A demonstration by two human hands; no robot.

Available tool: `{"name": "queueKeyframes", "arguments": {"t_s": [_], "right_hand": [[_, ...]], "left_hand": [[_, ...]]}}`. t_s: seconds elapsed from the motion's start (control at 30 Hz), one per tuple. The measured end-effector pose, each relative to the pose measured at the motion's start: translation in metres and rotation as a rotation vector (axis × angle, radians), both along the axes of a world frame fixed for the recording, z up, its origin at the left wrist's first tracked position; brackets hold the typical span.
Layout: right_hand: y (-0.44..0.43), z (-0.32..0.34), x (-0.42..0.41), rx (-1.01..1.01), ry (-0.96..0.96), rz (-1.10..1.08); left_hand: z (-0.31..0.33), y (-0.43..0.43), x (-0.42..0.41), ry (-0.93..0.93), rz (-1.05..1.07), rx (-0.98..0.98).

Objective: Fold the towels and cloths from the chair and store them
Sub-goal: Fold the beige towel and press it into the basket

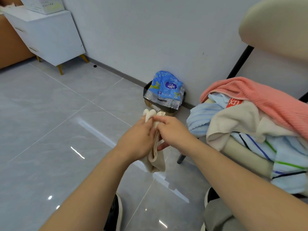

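Both grips close on one cream cloth (pixel 155 158). The left grip (pixel 138 140) curls its fingers over the folded bundle from the left, and the right grip (pixel 173 130) pinches it from the right, the two touching. Cloth ends poke out above the fingers and a doubled loop hangs below them, over the grey tiled floor (pixel 50 122). Just to the right stands the chair (pixel 275 27), its seat heaped with a pink towel (pixel 260 97), a light blue towel (pixel 200 117), a cream towel (pixel 236 120) and a striped towel (pixel 291 157). Beyond the grips, against the wall, a black bin (pixel 145 88) holds a blue plastic pack (pixel 166 87). Far left, a white cabinet (pixel 50 35) carries a white basket (pixel 43 4).
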State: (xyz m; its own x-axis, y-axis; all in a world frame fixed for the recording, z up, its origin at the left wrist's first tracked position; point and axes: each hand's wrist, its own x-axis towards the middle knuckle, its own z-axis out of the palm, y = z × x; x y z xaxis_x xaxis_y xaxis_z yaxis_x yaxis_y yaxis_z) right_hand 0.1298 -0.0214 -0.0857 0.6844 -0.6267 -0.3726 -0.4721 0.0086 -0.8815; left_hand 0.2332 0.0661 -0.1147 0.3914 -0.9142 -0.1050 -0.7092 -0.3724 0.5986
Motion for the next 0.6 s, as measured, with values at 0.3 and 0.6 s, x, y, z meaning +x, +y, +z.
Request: {"name": "queueKeyframes", "arguments": {"t_s": [0.3,0.6], "right_hand": [[-0.008,0.001,0.000,0.321,-0.173,-0.050],[-0.030,-0.027,-0.014,-0.887,0.192,0.318]], "left_hand": [[0.004,0.013,0.013,0.015,-0.128,-0.010],[0.013,0.018,0.017,-0.046,-0.133,0.083]]}}
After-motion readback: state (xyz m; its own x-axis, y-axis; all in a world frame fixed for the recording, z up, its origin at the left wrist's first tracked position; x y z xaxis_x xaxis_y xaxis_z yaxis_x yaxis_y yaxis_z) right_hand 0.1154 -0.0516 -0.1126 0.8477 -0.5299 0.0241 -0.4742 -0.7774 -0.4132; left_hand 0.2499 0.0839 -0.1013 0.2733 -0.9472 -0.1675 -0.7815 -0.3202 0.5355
